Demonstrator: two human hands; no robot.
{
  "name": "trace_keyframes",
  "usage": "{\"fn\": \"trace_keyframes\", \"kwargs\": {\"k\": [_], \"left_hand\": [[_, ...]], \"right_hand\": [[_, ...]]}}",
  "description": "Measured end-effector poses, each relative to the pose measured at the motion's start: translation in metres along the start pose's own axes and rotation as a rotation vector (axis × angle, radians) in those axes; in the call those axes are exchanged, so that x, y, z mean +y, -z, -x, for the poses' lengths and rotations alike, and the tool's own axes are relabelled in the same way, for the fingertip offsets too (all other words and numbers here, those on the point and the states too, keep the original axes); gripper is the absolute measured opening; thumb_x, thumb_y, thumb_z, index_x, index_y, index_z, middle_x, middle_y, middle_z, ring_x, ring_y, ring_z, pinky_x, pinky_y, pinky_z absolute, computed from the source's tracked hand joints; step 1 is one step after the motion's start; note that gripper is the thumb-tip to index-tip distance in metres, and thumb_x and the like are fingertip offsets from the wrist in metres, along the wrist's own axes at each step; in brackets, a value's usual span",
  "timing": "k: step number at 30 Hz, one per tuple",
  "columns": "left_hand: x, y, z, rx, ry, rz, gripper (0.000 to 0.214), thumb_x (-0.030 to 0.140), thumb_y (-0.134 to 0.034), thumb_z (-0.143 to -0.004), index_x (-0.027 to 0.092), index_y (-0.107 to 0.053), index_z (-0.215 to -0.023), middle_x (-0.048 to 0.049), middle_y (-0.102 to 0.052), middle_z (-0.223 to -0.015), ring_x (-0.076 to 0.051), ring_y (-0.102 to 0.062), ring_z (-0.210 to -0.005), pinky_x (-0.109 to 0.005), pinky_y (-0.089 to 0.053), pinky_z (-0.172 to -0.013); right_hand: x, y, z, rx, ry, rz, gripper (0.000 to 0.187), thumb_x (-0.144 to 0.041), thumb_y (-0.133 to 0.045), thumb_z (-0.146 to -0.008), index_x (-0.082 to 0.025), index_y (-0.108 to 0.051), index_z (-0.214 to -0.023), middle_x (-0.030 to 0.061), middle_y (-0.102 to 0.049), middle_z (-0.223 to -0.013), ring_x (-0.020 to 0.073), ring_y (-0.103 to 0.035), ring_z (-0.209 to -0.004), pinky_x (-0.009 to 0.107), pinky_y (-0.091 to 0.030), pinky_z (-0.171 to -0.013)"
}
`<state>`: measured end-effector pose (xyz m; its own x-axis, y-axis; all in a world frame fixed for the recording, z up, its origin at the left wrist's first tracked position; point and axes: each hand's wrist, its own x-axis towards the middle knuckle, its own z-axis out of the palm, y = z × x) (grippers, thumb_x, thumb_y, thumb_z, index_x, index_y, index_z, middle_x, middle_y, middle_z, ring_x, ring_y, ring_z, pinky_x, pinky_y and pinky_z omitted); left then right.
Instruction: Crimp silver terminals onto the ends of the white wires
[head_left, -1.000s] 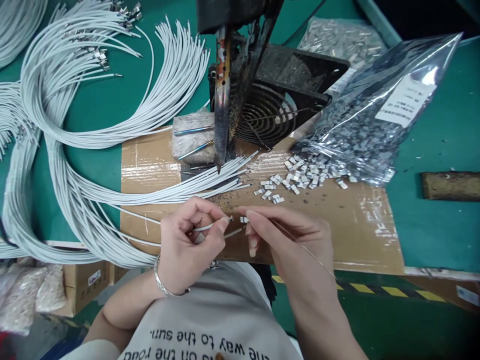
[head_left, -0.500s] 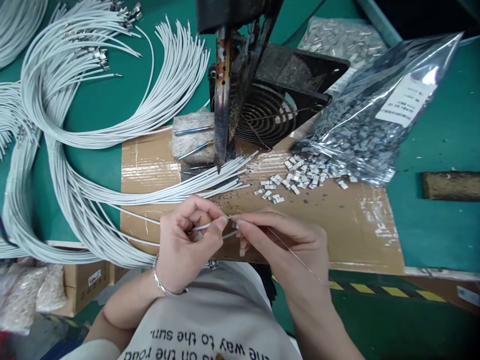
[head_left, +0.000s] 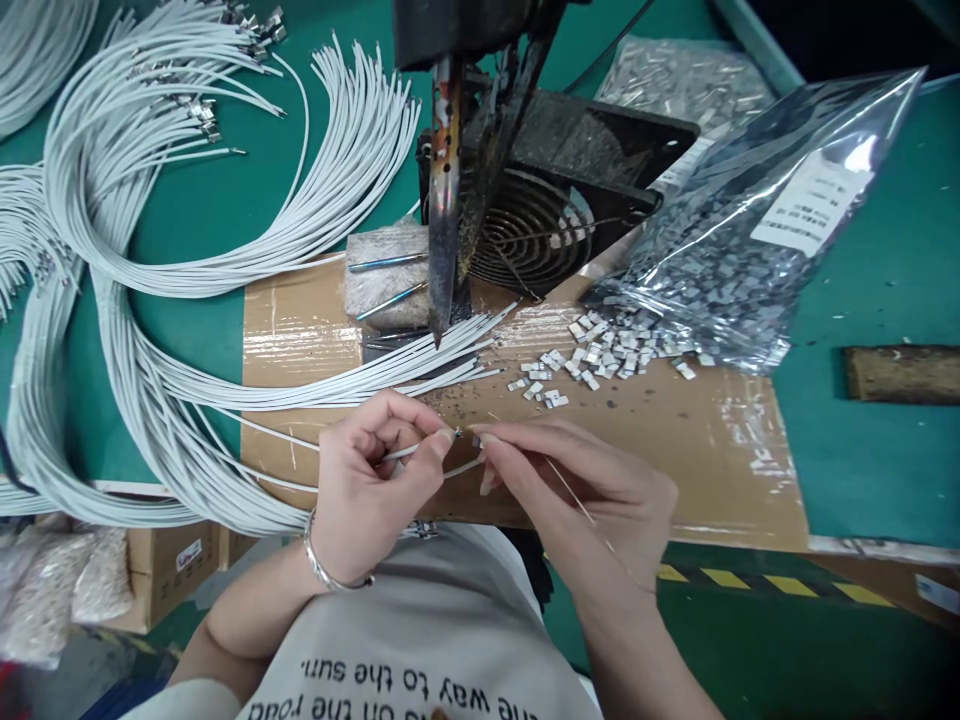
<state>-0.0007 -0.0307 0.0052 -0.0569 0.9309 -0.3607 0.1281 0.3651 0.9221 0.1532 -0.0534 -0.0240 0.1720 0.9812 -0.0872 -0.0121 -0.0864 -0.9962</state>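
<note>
My left hand [head_left: 386,480] is closed, thumb and forefinger pinching a white cable [head_left: 401,453] close to its stripped tip. Facing it across a small gap, my right hand [head_left: 585,490] pinches a small metal connector [head_left: 477,441], mostly hidden by the fingertips. A thin strand that looks like solder wire [head_left: 574,495] runs through the same hand and back over its wrist. Above both hands points the tip of a fixed soldering iron [head_left: 442,220]. Loose metal connectors [head_left: 607,345] lie beyond my right hand, and a bundle of white cables [head_left: 337,388] lies beyond my left.
Cardboard [head_left: 720,460] covers part of the green table. Behind the iron stands a black fan [head_left: 547,220], with a bag of connectors [head_left: 720,260] to its right. A block with two metal tips [head_left: 386,255] sits left of the iron. A brown bar [head_left: 904,373] lies far right.
My right hand has drawn slightly right, away from the cable tip, opening a small gap between the fingertips. The thin wire moved with it. My left hand stays nearly still.
</note>
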Motion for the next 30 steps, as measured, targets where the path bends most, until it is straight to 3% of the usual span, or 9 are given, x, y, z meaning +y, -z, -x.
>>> {"fn": "trace_keyframes", "kwargs": {"k": [7,16,30], "left_hand": [[-0.0041,0.0002,0.0013,0.013,0.015,0.022,0.01,0.015,-0.074,-0.083,0.018,-0.069,-0.074,0.0086,-0.046,-0.048,-0.004,-0.027,-0.042,-0.019,-0.016,-0.041],[0.0017,-0.0006,-0.0011,0.004,0.024,-0.018,0.01,0.016,-0.075,-0.077,0.018,-0.068,-0.071,0.0084,-0.046,-0.047,-0.004,-0.028,-0.041,-0.019,-0.016,-0.04],[0.0041,-0.0014,-0.0012,-0.015,0.037,-0.016,0.01,0.016,-0.075,-0.076,0.018,-0.066,-0.071,0.009,-0.044,-0.046,-0.004,-0.026,-0.04,-0.02,-0.013,-0.04]], "right_hand": [[0.0059,0.0022,-0.0012,-0.08,0.069,-0.008,0.031,-0.009,-0.075,-0.093,-0.037,-0.087,-0.1,-0.006,-0.076,-0.075,0.0082,-0.066,-0.06,0.021,-0.054,-0.058],[0.0039,0.0015,-0.0015,-0.077,0.105,-0.008,0.027,-0.008,-0.075,-0.093,-0.032,-0.086,-0.099,-0.0052,-0.078,-0.076,0.0079,-0.066,-0.06,0.02,-0.056,-0.058],[0.009,0.0023,-0.0025,-0.091,0.043,-0.038,0.029,-0.009,-0.075,-0.092,-0.035,-0.085,-0.099,-0.008,-0.077,-0.077,0.0052,-0.066,-0.061,0.016,-0.054,-0.058]]}}
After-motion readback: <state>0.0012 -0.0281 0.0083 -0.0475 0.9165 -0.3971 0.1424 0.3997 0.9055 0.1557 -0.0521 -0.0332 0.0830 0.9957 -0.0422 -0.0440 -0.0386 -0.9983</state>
